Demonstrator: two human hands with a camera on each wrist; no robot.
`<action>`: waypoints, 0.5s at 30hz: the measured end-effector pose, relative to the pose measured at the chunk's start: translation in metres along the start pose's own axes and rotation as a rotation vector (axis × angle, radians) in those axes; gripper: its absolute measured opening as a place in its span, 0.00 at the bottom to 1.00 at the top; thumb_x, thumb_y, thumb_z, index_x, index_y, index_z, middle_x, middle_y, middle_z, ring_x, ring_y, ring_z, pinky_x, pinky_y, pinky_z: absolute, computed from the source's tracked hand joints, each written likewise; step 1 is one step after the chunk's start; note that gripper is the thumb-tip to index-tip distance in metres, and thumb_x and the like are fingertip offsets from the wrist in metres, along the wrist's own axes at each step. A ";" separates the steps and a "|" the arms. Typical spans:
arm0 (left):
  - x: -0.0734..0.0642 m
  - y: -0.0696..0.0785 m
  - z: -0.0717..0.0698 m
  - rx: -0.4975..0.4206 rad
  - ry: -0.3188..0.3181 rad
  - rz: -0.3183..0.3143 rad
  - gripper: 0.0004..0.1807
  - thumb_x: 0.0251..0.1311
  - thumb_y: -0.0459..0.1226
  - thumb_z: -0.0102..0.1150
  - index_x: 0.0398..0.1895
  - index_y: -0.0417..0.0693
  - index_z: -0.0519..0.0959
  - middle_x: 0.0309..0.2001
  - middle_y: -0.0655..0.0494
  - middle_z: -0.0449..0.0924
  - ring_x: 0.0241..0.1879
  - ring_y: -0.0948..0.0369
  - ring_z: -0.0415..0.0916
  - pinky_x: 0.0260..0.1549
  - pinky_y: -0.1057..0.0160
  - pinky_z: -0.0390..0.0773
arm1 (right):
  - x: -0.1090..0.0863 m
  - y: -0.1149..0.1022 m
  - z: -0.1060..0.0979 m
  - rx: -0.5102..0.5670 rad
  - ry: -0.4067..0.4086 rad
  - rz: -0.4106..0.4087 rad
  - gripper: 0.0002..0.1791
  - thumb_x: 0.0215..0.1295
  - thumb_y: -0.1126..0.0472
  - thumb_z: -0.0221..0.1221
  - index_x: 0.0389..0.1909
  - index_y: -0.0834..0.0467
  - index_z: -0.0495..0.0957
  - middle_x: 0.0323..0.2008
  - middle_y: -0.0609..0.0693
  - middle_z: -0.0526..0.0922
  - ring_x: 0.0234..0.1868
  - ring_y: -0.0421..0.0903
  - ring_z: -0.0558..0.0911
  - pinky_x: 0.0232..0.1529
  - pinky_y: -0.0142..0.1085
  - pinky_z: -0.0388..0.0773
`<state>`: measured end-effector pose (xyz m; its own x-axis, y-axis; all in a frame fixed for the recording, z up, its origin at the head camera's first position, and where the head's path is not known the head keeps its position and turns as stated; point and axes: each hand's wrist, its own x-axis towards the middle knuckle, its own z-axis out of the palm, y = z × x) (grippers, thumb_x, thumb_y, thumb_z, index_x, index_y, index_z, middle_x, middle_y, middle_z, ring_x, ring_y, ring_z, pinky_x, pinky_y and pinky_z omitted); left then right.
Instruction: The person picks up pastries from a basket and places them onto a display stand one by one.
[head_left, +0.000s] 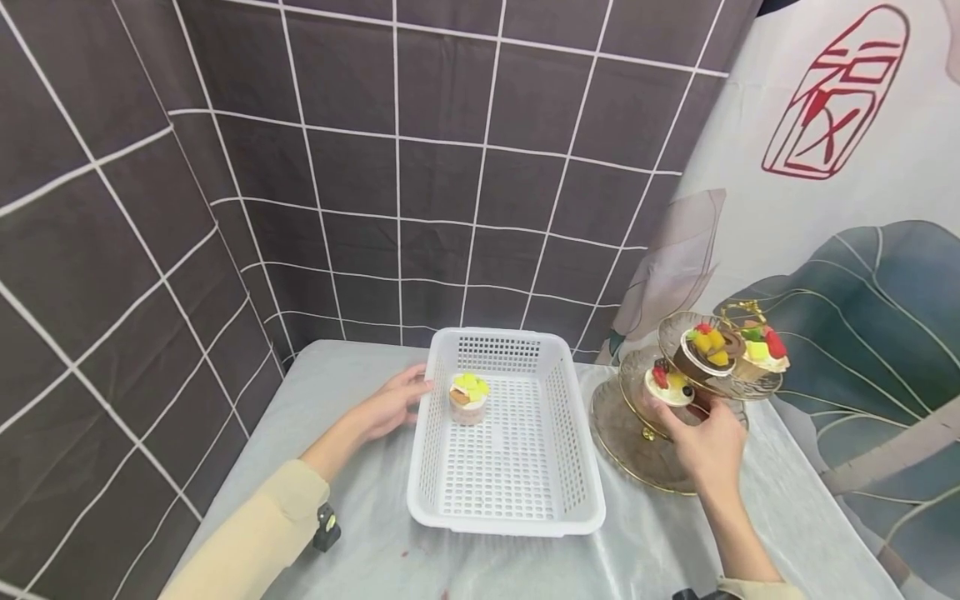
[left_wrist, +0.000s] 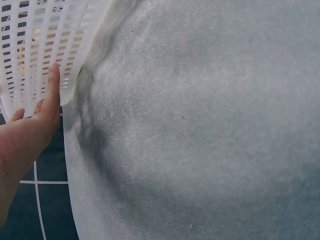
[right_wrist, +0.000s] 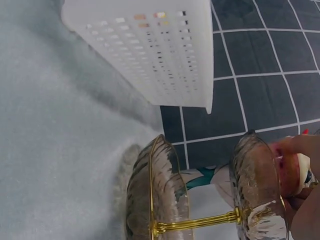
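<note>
One right hand is pinching a round, white-topped fruit cake, probably light, squashy, best held by its sides, on a clear gold-edged stand; the left hand is resting loosely.

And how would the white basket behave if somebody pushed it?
The white basket is probably light for its size, as it is full of holes. Wide and low, it would likely slide, not tip; the cake inside might shift.

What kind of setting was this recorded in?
Likely a makeshift recording corner: what look like a dark grid-patterned curtain and a printed hanging border a table holding a tiered stand and white basket.
</note>
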<state>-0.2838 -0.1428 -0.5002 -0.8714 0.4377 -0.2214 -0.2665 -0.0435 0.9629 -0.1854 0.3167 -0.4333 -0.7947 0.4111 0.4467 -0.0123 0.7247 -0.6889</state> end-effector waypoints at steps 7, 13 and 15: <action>0.001 0.000 0.001 -0.013 -0.013 0.006 0.35 0.83 0.38 0.46 0.86 0.44 0.47 0.81 0.36 0.56 0.79 0.38 0.58 0.66 0.38 0.76 | -0.002 0.006 0.004 -0.038 0.035 -0.124 0.29 0.54 0.58 0.80 0.51 0.71 0.83 0.45 0.71 0.87 0.47 0.70 0.84 0.51 0.62 0.72; 0.002 -0.001 0.000 -0.015 -0.009 0.003 0.36 0.82 0.39 0.47 0.86 0.45 0.47 0.81 0.36 0.56 0.79 0.38 0.58 0.67 0.38 0.76 | -0.004 0.008 0.004 -0.049 0.030 -0.192 0.31 0.52 0.59 0.80 0.50 0.72 0.80 0.45 0.71 0.83 0.47 0.69 0.81 0.48 0.61 0.72; 0.002 -0.001 -0.001 -0.012 -0.008 0.002 0.36 0.82 0.40 0.47 0.86 0.45 0.47 0.81 0.37 0.56 0.79 0.38 0.57 0.67 0.38 0.76 | -0.006 0.008 0.003 -0.040 0.025 -0.196 0.32 0.52 0.60 0.80 0.53 0.73 0.79 0.48 0.71 0.81 0.50 0.70 0.80 0.51 0.63 0.72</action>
<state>-0.2853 -0.1427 -0.5015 -0.8687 0.4444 -0.2186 -0.2701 -0.0551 0.9613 -0.1823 0.3186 -0.4427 -0.7643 0.2727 0.5843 -0.1413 0.8133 -0.5644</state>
